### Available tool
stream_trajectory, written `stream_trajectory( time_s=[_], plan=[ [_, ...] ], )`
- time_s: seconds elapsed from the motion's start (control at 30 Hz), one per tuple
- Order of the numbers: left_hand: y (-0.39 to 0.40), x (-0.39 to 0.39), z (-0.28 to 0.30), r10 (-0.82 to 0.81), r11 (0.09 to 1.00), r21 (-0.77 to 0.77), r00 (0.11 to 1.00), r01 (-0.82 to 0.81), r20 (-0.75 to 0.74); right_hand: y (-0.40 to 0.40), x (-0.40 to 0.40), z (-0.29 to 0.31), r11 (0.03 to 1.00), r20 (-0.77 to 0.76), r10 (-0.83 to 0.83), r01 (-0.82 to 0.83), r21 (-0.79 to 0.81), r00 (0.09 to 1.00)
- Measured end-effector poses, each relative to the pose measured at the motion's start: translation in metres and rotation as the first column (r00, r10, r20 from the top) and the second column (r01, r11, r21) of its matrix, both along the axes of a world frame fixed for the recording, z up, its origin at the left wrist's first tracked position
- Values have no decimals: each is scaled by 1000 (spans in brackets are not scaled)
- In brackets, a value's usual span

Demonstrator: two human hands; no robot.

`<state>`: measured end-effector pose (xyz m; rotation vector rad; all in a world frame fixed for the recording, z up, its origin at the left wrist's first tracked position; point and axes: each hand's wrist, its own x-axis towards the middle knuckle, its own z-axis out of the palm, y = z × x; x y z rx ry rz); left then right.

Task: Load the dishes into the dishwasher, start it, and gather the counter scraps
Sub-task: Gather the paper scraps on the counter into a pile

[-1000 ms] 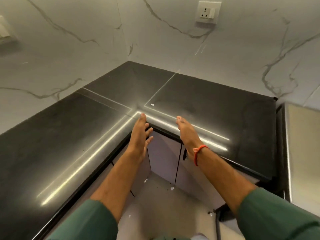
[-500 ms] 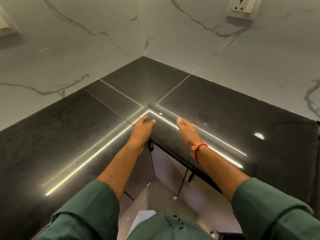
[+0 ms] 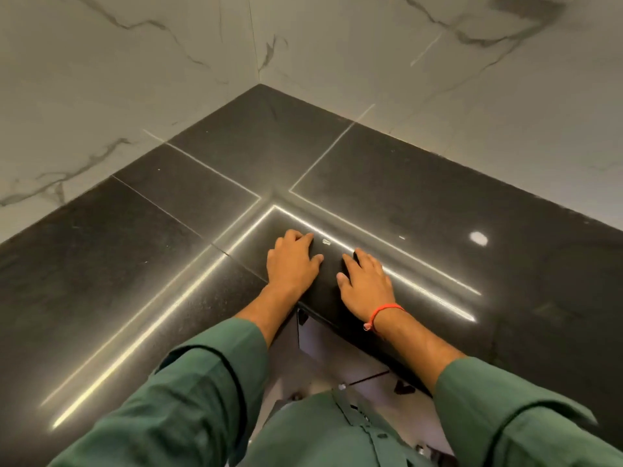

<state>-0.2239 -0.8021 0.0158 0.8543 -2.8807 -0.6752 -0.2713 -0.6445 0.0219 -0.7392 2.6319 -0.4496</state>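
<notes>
Both of my hands lie palm down on the black L-shaped counter at its inner corner. My left hand has its fingers bent against the surface, fingertips pointing toward a tiny white scrap just beyond them. My right hand, with a red thread at the wrist, rests a little to the right, fingers slightly curled on the counter. Neither hand holds anything. A second small pale speck lies farther right. No dishes or dishwasher are in view.
White marble-patterned walls meet in the corner behind the counter. Bright light strips reflect along the counter's front edge. Below the edge are cabinet doors with dark handles, and my green shirt fills the bottom of the view.
I have stepped closer and both hands moved forward from the counter's edge onto its top, now lying flat beside the white scrap.
</notes>
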Motion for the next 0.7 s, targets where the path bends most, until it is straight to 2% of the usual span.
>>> stream_trajectory(
  time_s=[0.23, 0.37, 0.53, 0.7],
  plan=[
    [-12, -13, -15, -132, 986, -114, 984, 119, -120, -20, -2, -7, 989, -123, 19, -1, 147, 992],
    [-17, -10, -20, -162, 982, -120, 971, 143, -175, -31, -4, -6, 983, -157, 36, -7, 184, 987],
    [-20, 1, -26, -126, 992, -12, 968, 126, -217, -36, -9, -2, 962, -191, 77, -23, 271, 979],
    [-18, 19, -29, -65, 982, 155, 959, 111, -274, -32, -4, 3, 979, -219, 105, -61, 195, 970]
  ],
)
